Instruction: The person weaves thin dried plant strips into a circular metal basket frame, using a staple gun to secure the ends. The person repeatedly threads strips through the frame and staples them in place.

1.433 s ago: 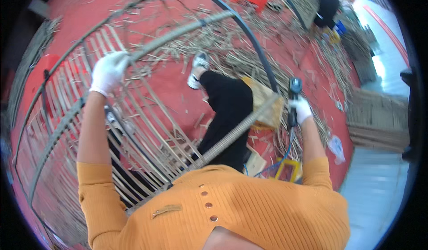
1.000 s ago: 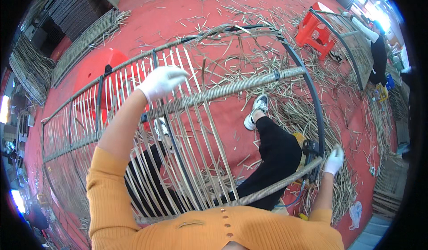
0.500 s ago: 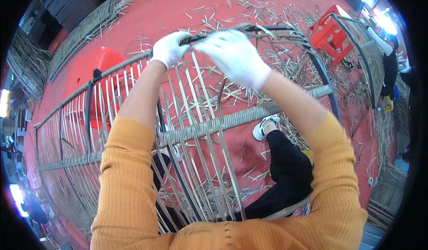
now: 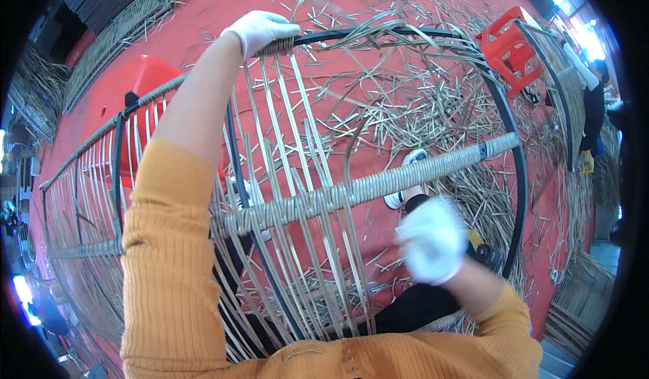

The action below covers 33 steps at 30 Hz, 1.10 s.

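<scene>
A black metal frame (image 4: 519, 203), partly wrapped with tan wicker strands, stands before me. My white-gloved left hand (image 4: 260, 32) is at its far rail, the fingers closed over the wrapped part beside a bare black stretch. A thin loose strand (image 4: 301, 4) rises in an arc by those fingertips. Further right, loose strands (image 4: 385, 31) hang tangled over the rail. A thickly wound crossbar (image 4: 412, 173) runs across the middle, with pale upright strips passing over it. My right hand (image 4: 433, 240), also gloved, is near my right knee, below the crossbar; motion blurs its fingers.
Cut wicker scraps (image 4: 405, 115) litter the red floor. A red plastic stool (image 4: 510, 51) stands at far right, and a red plastic chair (image 4: 138, 81) is behind the frame's left side. Woven panels (image 4: 111, 48) lie at far left. Another person (image 4: 593, 108) is at the right edge.
My right hand has left the far rail and dropped down and right toward my knee. My left hand stays on the rail. The frame has shifted slightly in view.
</scene>
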Motion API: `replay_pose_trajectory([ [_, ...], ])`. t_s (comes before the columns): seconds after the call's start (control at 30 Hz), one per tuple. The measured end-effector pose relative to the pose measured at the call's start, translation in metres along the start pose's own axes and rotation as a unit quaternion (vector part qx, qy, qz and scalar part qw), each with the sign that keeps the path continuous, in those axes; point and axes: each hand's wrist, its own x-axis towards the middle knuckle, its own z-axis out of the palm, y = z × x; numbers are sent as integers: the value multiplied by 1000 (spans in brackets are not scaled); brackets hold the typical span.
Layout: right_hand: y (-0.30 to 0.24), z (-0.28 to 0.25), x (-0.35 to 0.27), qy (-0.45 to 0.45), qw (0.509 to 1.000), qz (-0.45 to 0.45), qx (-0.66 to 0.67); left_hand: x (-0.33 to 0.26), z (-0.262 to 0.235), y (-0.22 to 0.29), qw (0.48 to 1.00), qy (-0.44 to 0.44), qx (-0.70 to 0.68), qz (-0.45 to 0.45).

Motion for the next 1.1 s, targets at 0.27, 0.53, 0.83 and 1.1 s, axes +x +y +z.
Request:
replay_pose_trajectory([
  [0.27,121,193,174,174,904,181,347,31,-2,9,969,-5,154,-194],
  [0.53,152,193,298,176,942,163,233,45,-3,2,953,-35,279,-112],
  [0.83,93,153,237,158,896,213,356,-50,33,-2,895,167,304,279],
  [1.1,125,173,260,194,558,281,756,27,0,-1,997,-48,-30,43],
])
